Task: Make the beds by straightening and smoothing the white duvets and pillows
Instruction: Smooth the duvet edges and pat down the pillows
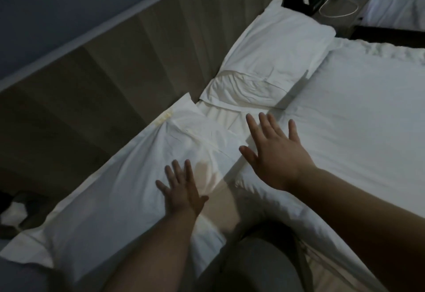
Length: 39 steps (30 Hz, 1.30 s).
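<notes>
At the far left the headboard runs along the bed, and the near pillow lies tight against it, so there is no room to shift it that way. The left hand lies flat on this pillow, fingers straight and spread, gripping nothing, probably to press the wrinkles out. The right hand is just as open and empty. It reaches over the pillow's inner end and the duvet's top edge; I cannot tell whether it touches. A strip of creased sheet shows between the two pillows. The far pillow sits against the headboard, with its open end crumpled. The duvet spreads smooth to the right, offering free room for sweeping. Beyond are a table and a second bed.
</notes>
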Motion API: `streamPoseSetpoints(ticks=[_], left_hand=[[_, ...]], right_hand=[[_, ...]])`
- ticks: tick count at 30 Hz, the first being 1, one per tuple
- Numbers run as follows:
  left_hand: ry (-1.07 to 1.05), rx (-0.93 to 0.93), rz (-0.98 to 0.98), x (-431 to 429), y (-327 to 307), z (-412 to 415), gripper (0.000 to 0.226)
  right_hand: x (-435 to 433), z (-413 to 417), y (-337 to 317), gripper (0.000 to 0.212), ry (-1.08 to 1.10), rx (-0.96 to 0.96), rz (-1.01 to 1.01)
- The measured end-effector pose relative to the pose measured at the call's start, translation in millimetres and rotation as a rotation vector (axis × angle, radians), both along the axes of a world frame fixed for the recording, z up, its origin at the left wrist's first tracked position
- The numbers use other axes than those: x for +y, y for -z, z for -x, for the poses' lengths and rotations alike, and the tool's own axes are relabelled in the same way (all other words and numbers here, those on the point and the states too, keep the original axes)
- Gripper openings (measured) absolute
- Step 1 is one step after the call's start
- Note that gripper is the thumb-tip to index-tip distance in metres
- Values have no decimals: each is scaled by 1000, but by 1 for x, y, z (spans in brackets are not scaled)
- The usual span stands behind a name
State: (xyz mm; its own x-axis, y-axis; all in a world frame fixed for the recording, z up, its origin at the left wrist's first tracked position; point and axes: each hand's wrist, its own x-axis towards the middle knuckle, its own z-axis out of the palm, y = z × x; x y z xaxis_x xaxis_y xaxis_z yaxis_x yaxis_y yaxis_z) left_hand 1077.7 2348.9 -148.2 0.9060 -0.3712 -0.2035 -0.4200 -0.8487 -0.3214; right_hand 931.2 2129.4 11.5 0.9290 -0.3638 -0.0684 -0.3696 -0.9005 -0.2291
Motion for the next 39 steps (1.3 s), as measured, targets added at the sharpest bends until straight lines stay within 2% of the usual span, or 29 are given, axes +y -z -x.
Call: streamPoseSetpoints(ticks=[2, 5, 7, 12, 15, 19, 24, 27, 30, 33, 34, 36, 39], left_hand=[[-5, -25, -17, -1, -3, -12, 122], [11, -20, -29, -3, -16, -22, 80], [31, -58, 50, 0, -34, -29, 59], [9, -161, 292, 17, -107, -56, 42], [29, -272, 380, 29, -156, -72, 39], [166, -375, 429, 22, -231, -74, 39], [277, -393, 736, -31, -340, -55, 34], [433, -374, 998, -75, -403, -40, 57], [497, -209, 1221, -124, -449, -32, 63], [502, 73, 1466, -178, -488, -6, 45], [510, 108, 1533, -195, -499, 2, 43], [524, 130, 1574, -228, -521, 10, 51], [454, 215, 1515, -271, -541, 19, 64]], right_hand=[[-1, 1, -6, 75, -3, -13, 1], [-3, 0, -14, 75, -6, -33, 3], [-4, 0, -19, 75, -7, -46, 0], [-5, -4, -32, 76, -11, -61, -42], [0, -12, -39, 76, -29, -65, -90], [5, -23, -51, 76, -47, -88, -180], [-11, -28, -76, 75, 45, -150, -429], [-34, -23, -94, 74, 238, -250, -701], [-70, -14, -107, 84, 455, -384, -945], [-121, 9, -126, 93, 735, -568, -1236], [-139, 22, -131, 97, 812, -634, -1320], [-171, 55, -139, 102, 901, -727, -1397], [-197, 98, -143, 101, 908, -817, -1400]])
